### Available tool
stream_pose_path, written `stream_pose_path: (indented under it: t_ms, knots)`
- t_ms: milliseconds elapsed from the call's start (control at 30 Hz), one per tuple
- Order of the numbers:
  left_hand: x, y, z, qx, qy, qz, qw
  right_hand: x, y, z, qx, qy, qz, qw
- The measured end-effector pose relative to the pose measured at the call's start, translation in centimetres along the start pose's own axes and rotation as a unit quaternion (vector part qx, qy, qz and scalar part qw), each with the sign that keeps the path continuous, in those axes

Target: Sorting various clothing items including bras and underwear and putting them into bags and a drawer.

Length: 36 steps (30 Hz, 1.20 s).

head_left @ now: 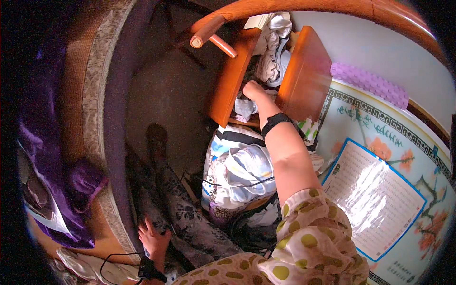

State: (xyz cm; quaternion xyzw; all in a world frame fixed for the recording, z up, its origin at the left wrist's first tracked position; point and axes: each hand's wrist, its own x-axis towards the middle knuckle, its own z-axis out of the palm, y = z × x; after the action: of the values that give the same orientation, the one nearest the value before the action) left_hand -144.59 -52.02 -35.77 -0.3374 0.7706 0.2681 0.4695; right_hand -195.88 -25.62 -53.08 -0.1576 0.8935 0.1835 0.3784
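Observation:
My right hand (pixel 254 90) reaches in between the two orange-brown panels of a wooden box-like piece (pixel 304 71), possibly a drawer. Its fingers are curled shut, and whatever they may hold is hidden. Crumpled white and beige cloths (pixel 271 66) lie just beyond the hand, and a pale grey-white crumpled piece (pixel 245 108) sits below it. Down at the lower left, my left hand (pixel 154 240) is open with fingers spread, beside my patterned dark trouser leg (pixel 190 228) and the edge of the bed-like surface.
A stuffed bag (pixel 240 166) with a dark cable across it stands below the box. To the right, a flower-painted tabletop (pixel 413 190) carries a blue-edged printed sheet (pixel 375 199) and a purple textured roll (pixel 370 85). A curved wooden rail (pixel 304 7) arches overhead. Purple cloth (pixel 52 190) lies at left.

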Motion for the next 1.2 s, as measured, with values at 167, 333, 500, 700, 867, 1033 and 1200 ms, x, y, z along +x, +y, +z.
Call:
stream_pose_path:
  t_ms: [167, 333, 500, 700, 867, 1033, 1200]
  knots:
    - [0.2, 0.3, 0.1, 0.022, 0.017, 0.012, 1.000, -3.4, -4.1, -6.9, 0.122, 0.215, 0.205, 0.947]
    - [0.5, 1.3, -0.7, 0.014, -0.032, -0.015, 0.999, 0.6, 0.4, -7.5, 0.050, 0.221, 0.187, 0.956]
    - [0.4, 0.5, 0.6, 0.040, -0.008, -0.005, 0.999, 0.9, 0.2, -6.3, 0.170, 0.259, 0.215, 0.926]
    - [0.3, 1.1, -0.9, 0.024, -0.015, -0.011, 1.000, -6.2, -1.0, -6.1, 0.568, 0.463, 0.126, 0.669]
    - [0.1, 0.1, -0.2, 0.003, -0.001, 0.002, 1.000, -13.1, 0.3, -7.6, 0.591, 0.535, 0.109, 0.594]
    - [0.1, -0.1, -0.6, -0.011, 0.023, 0.016, 1.000, -20.1, -0.2, -12.6, 0.630, 0.560, 0.128, 0.522]
    - [0.0, -1.9, -1.0, -0.049, -0.004, 0.044, 0.998, -25.4, -0.7, -14.4, 0.695, 0.527, 0.059, 0.487]
